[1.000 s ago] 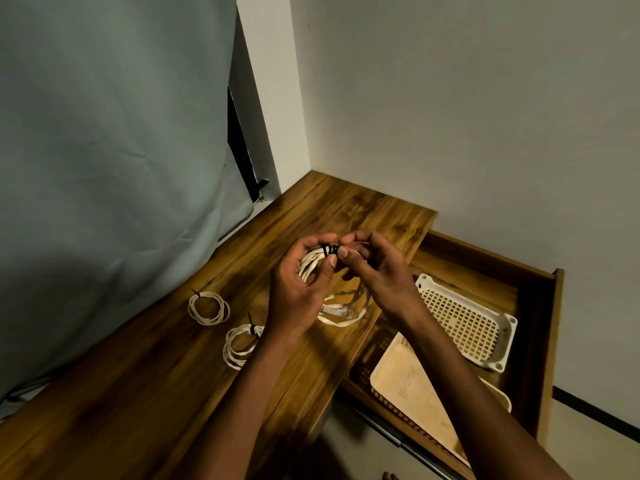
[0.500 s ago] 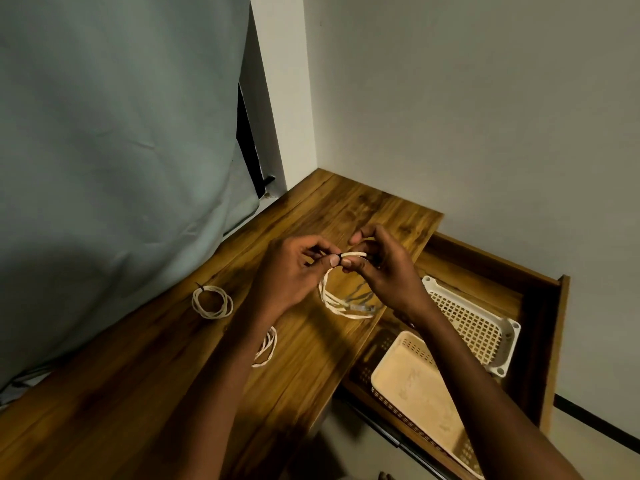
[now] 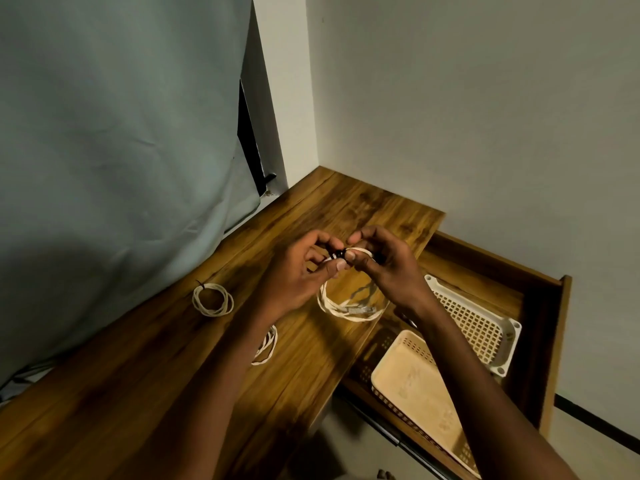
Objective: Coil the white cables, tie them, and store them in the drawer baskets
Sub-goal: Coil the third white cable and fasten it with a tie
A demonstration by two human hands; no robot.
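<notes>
Your left hand [image 3: 298,271] and right hand [image 3: 388,268] meet fingertip to fingertip above the counter [image 3: 173,375], each grip pinched tight on the top of a white cable coil [image 3: 349,306] where a small black tie [image 3: 337,254] wraps it. The coil hangs down from your fingers over the counter's right edge, and a plug end shows inside its lower loop.

Nearest you on the right, the open drawer [image 3: 543,341] holds two plastic baskets. The beige basket [image 3: 415,386] sits closest, lying slantwise, and nothing shows inside it. Just beyond it and touching its far corner, the white perforated basket [image 3: 478,327] also shows only its own mesh floor.

On the counter, a second coil [image 3: 266,344] lies partly hidden under your left forearm. Further left and back, a third coil [image 3: 212,299] lies flat with a dark tie sticking up from its rim, well apart from the drawer.

Behind the counter hangs a pale curtain [image 3: 121,133], with a plain wall [image 3: 485,116] to the right.
</notes>
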